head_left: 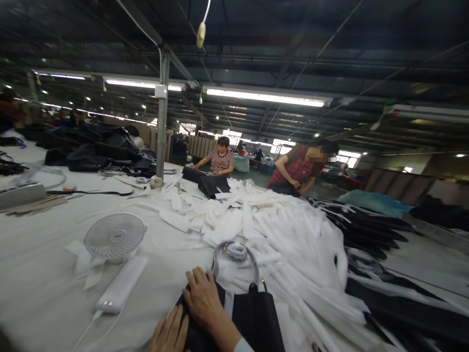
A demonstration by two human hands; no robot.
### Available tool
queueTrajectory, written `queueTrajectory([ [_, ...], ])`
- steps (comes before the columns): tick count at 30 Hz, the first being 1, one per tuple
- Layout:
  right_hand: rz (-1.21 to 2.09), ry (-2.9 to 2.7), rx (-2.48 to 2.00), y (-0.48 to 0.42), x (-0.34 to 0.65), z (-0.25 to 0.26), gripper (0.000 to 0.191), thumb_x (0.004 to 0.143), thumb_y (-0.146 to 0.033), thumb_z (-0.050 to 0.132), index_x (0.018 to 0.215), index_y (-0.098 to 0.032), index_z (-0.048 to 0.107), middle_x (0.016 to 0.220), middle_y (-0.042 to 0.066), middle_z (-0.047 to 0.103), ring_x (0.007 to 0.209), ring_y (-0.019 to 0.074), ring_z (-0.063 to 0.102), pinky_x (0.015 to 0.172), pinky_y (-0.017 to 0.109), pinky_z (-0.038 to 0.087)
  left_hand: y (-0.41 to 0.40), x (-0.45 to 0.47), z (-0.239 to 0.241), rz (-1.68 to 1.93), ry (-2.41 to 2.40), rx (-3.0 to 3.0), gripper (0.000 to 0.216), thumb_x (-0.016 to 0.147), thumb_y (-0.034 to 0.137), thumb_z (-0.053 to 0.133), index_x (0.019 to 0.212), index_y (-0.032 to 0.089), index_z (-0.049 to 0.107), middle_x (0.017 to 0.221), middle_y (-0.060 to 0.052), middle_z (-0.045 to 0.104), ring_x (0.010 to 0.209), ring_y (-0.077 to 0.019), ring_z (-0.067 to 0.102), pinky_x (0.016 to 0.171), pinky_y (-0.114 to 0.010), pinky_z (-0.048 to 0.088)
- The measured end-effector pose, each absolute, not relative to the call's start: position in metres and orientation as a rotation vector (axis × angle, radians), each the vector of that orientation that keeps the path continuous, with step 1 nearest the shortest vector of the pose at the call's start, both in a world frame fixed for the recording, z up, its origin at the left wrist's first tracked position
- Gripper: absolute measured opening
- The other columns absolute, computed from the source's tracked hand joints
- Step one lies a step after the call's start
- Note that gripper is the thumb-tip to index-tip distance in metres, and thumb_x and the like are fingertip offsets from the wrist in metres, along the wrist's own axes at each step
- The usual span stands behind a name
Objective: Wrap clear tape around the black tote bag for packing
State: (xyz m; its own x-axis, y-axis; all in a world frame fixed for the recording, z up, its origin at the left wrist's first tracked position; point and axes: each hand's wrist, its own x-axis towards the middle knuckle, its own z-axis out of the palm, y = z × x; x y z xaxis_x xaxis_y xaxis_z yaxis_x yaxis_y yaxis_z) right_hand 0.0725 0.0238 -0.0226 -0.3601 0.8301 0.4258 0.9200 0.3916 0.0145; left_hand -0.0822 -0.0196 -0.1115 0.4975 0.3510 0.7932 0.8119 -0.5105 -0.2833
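Note:
A black handbag (pixel 256 318) lies at the bottom centre of the head view, with a pale grey strip (pixel 228 304) across it. Its looped handle (pixel 255 261) is wrapped in greyish covering and arches away from me over white sheets. My right hand (pixel 205 298) presses on the bag's upper left part, fingers stretched out. Just left of and below it, my left hand (pixel 169 330) rests flat along the bag's left side, partly cut off by the frame edge. Neither hand grips anything visible.
A white fan (pixel 116 235) with a cabled handle stands left on the pale table (pixel 44 274). White padding strips (pixel 300 234) are heaped ahead and right. Black pieces (pixel 366 225) lie at right, more black goods (pixel 98 146) at left. Two people work across the table near a metal post (pixel 161 117).

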Motion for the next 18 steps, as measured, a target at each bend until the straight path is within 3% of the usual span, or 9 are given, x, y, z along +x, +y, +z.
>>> queueTrajectory([
  [4,-0.253,-2.267,-1.706,-0.069,0.077,-0.006,0.035,0.096,-0.036,0.040,0.127,-0.022,0.048,0.133,0.013,0.053,0.128,0.0298,0.043,0.104,0.054,0.034,-0.045,-0.090,-0.079,-0.692,-1.151,-2.323,0.051,0.090,0.035,0.043,0.137,0.017,0.047,0.141,-0.012,0.051,0.132,-0.0260,0.043,0.106,-0.040,0.037],
  [7,-0.139,-2.244,-1.842,-0.132,0.082,-0.011,0.040,0.095,-0.042,0.041,0.130,-0.024,0.049,0.135,0.015,0.053,0.129,0.0341,0.042,0.103,0.060,0.032,-0.055,-0.091,-0.061,-0.572,-1.240,-2.501,0.052,0.093,0.036,0.037,0.139,0.011,0.043,0.146,-0.018,0.042,0.136,-0.0298,0.039,0.107,-0.045,0.035],
  [10,-0.080,-2.212,-1.889,-0.166,0.084,-0.026,0.047,0.095,-0.043,0.043,0.139,-0.029,0.040,0.145,0.012,0.044,0.132,0.0342,0.038,0.104,0.063,0.031,-0.058,-0.090,-0.054,-0.540,-1.269,-2.580,0.053,0.094,0.034,0.035,0.140,0.010,0.041,0.149,-0.021,0.037,0.138,-0.0321,0.034,0.110,-0.050,0.030],
  [14,-0.086,-2.176,-1.879,-0.168,0.080,-0.037,0.049,0.095,-0.038,0.043,0.143,-0.029,0.035,0.151,0.010,0.037,0.138,0.0311,0.031,0.109,0.062,0.027,-0.065,-0.083,-0.048,-0.535,-1.223,-2.621,0.051,0.094,0.038,0.038,0.139,0.015,0.045,0.150,-0.020,0.035,0.139,-0.0363,0.031,0.111,-0.058,0.022],
  [18,0.007,-2.056,-1.742,-0.181,0.084,-0.032,0.045,0.096,-0.030,0.042,0.140,-0.022,0.040,0.144,0.010,0.047,0.133,0.0243,0.041,0.110,0.050,0.035,-0.070,-0.077,-0.048,-0.535,-1.096,-2.703,0.050,0.094,0.040,0.039,0.139,0.019,0.046,0.150,-0.018,0.037,0.139,-0.0365,0.031,0.111,-0.059,0.022],
])
